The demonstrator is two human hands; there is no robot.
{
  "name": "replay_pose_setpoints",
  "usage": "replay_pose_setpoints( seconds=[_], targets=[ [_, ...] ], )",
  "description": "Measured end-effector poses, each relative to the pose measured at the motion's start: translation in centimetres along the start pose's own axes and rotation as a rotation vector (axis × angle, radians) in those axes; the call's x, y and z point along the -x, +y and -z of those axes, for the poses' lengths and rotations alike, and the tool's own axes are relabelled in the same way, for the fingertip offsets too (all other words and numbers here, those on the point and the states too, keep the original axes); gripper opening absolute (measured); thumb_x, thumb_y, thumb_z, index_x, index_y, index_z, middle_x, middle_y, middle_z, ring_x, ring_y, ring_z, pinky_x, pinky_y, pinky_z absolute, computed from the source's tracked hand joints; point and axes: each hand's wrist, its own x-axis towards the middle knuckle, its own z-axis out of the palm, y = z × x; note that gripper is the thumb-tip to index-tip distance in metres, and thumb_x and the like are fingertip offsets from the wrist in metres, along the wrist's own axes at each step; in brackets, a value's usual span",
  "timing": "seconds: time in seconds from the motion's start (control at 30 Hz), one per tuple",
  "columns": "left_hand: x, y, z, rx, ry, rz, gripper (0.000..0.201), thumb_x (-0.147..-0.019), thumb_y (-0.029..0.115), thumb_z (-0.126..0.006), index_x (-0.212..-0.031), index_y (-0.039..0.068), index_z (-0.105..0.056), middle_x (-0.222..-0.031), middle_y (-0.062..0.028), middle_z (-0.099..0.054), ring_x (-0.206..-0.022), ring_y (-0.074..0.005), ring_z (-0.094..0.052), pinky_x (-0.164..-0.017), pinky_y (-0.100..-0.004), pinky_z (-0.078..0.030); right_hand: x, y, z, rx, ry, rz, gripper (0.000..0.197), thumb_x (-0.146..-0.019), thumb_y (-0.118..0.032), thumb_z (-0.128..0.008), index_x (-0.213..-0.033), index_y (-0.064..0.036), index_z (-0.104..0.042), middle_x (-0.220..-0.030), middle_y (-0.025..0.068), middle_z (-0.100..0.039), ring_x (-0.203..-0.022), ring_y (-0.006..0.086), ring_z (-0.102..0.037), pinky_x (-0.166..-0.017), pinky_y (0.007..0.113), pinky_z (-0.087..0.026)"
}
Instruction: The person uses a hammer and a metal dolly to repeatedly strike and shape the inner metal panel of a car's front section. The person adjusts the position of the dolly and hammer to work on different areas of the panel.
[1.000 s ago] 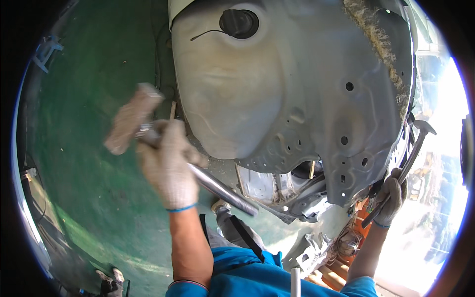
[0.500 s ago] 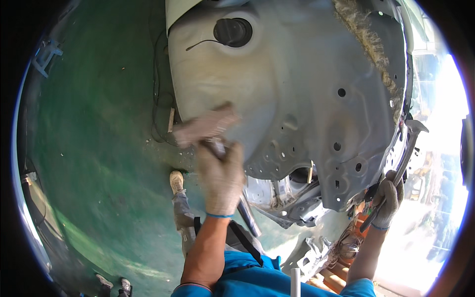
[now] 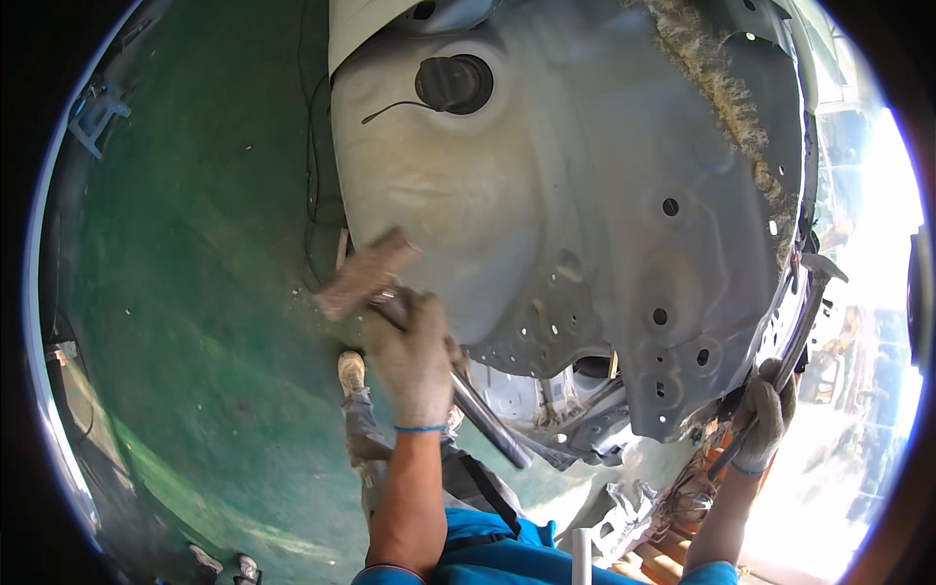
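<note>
My left hand (image 3: 408, 361), in a pale work glove, is closed round the metal handle of a hammer (image 3: 369, 274). The hammer's blocky, rusty-brown head is held over the lower left edge of a grey car body panel (image 3: 595, 166); whether they touch I cannot tell. At the panel's right edge, my gloved right hand (image 3: 766, 414) is wrapped round a long metal bar tool (image 3: 807, 317). This tool has a curved, hooked head that points up by the panel's side. The lower end of its shaft shows below my fist.
A round black cap (image 3: 454, 83) with a tether sits in the panel. Torn fibrous padding (image 3: 717, 83) runs along its upper right. Cables (image 3: 310, 185) lie on the green floor (image 3: 195, 273). A blue stool (image 3: 97, 117) stands far left. Another person's shoes (image 3: 224, 563) show lower left.
My left hand and the hammer have moved left and slightly down, away from the panel's middle. The view has shifted a little. My right hand keeps its hold on the bar tool.
</note>
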Motion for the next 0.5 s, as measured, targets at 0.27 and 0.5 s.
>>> replay_pose_setpoints(
  seconds=[0.27, 0.5],
  targets=[
    [1.2, -2.4, -6.1, -0.595, -0.22, -0.302, 0.024, -0.094, 0.011, -0.068, -0.107, 0.006, -0.048, -0.081, -0.0041, -0.054, -0.053, -0.0127, -0.053, -0.047, -0.0337, -0.047, -0.1, 0.2, 0.7, 0.043, 0.008, -0.027, 0.029, -0.095, -0.017, -0.061, -0.114, 0.0052, -0.06, -0.064, -0.0017, -0.047, -0.043, 0.0052, -0.036, -0.04, 0.02, -0.027],
    [-1.1, 0.7, -6.0, -0.09, 0.013, -0.155, 0.028, -0.096, 0.01, -0.066, -0.114, 0.004, -0.046, -0.081, -0.0062, -0.055, -0.051, -0.0132, -0.052, -0.042, -0.0326, -0.043, -0.2, 0.7, 0.8, -0.028, 0.014, -0.002, 0.029, -0.094, -0.015, -0.062, -0.114, 0.0059, -0.06, -0.065, -0.0003, -0.048, -0.042, 0.0055, -0.037, -0.04, 0.02, -0.028]
  ],
)
